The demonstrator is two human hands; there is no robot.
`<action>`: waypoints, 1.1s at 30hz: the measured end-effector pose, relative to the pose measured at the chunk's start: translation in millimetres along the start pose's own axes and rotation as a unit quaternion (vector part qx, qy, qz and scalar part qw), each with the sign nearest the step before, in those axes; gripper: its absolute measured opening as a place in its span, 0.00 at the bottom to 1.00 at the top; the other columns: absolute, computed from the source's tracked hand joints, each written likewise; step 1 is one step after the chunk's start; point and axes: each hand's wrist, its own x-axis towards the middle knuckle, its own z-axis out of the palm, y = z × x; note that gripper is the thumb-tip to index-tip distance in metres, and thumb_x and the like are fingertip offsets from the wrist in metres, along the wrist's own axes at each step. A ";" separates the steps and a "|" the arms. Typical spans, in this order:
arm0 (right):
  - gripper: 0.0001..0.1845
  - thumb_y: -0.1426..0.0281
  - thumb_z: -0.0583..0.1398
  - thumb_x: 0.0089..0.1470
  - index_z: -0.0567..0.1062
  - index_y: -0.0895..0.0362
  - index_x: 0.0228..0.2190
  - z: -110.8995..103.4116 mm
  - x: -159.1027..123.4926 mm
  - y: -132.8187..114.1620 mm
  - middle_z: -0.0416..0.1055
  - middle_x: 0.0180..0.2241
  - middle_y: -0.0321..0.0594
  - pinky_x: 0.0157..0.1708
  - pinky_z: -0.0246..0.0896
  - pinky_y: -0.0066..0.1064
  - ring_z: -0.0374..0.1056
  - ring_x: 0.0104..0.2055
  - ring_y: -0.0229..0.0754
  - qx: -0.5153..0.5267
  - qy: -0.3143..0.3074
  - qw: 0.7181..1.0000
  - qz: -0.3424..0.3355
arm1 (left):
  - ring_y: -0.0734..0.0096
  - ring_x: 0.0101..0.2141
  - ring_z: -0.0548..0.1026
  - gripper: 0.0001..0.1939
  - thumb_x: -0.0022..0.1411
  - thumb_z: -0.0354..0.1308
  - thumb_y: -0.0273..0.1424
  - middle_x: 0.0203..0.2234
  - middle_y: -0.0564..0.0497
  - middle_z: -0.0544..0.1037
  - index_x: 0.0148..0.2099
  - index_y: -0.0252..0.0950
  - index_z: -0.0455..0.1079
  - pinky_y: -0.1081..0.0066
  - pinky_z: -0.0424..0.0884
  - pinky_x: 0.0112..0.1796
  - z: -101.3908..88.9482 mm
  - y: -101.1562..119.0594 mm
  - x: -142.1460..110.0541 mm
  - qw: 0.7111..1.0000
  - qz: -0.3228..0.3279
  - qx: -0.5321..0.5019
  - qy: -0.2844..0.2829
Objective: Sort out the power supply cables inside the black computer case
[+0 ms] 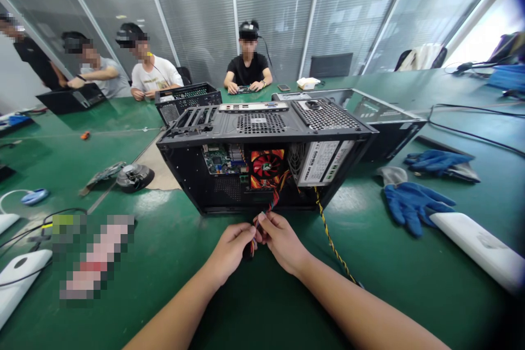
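A black computer case point(180, 169) lies in front of me with its open side facing me. Inside it are a circuit board point(219, 159), a red cooling fan point(266, 168) and a power supply point(324, 164) with a white label. A bundle of coloured cables point(274, 200) comes out over the lower edge of the case. Both hands pinch this bundle just outside the case: my left hand point(233, 245) at its lower part, my right hand point(283, 240) a little higher. Fingers partly hide the cable ends. A yellow and black twisted cable point(328, 235) hangs to the right, apart from my hands.
Blue work gloves point(410, 202) and a white power bank-like block point(479, 246) lie at right. A round metal part point(134, 176) sits at left. Another case point(394, 134) stands behind mine. Several people sit across the green table point(164, 284), one point(248, 65) handling a board.
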 end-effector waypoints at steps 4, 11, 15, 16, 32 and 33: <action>0.19 0.54 0.62 0.49 0.71 0.58 0.26 -0.2 0.4 -0.4 0.61 0.18 0.31 0.24 0.49 0.29 0.55 0.21 0.34 -0.011 0.026 1.000 0.002 | 0.75 0.22 0.65 0.18 0.63 0.49 0.41 0.18 0.55 0.68 0.28 0.34 0.67 0.74 0.59 0.26 -1.7 1.8 -1.3 0.992 0.037 0.117 -0.011; 0.19 0.53 0.63 0.47 0.72 0.57 0.27 -2.5 1.7 0.5 0.62 0.22 0.32 0.24 0.50 0.29 0.55 0.22 0.33 -0.021 0.031 0.999 -0.005 | 0.73 0.25 0.67 0.15 0.63 0.50 0.35 0.21 0.53 0.70 0.25 0.35 0.66 0.73 0.59 0.30 3.9 10.2 -6.9 0.928 0.128 0.345 0.065; 0.19 0.53 0.63 0.48 0.71 0.57 0.25 -3.2 1.6 1.4 0.61 0.21 0.31 0.24 0.50 0.29 0.55 0.22 0.33 -0.026 0.032 0.999 -0.003 | 0.73 0.26 0.68 0.15 0.64 0.49 0.34 0.22 0.53 0.71 0.26 0.36 0.65 0.73 0.59 0.30 4.6 8.5 -7.5 0.923 0.136 0.355 0.064; 0.19 0.53 0.63 0.48 0.71 0.57 0.25 -3.3 1.6 1.4 0.61 0.20 0.31 0.24 0.50 0.29 0.55 0.22 0.33 -0.027 0.029 0.999 -0.001 | 0.73 0.26 0.68 0.15 0.64 0.48 0.34 0.21 0.53 0.71 0.26 0.36 0.65 0.74 0.59 0.30 4.4 7.7 -7.6 0.926 0.136 0.348 0.061; 0.19 0.53 0.62 0.48 0.70 0.57 0.25 -4.6 0.7 1.0 0.60 0.20 0.31 0.24 0.51 0.29 0.54 0.22 0.33 -0.031 0.017 0.999 -0.001 | 0.73 0.24 0.67 0.13 0.61 0.52 0.34 0.20 0.54 0.70 0.24 0.36 0.65 0.74 0.57 0.29 4.6 9.9 -7.3 0.932 0.127 0.332 0.075; 0.19 0.53 0.62 0.49 0.70 0.57 0.25 -4.6 0.7 1.1 0.60 0.20 0.31 0.24 0.51 0.29 0.54 0.22 0.33 -0.032 0.017 0.999 -0.002 | 0.73 0.24 0.67 0.13 0.61 0.52 0.34 0.20 0.54 0.70 0.25 0.36 0.65 0.74 0.57 0.29 4.6 9.4 -7.4 0.932 0.127 0.332 0.075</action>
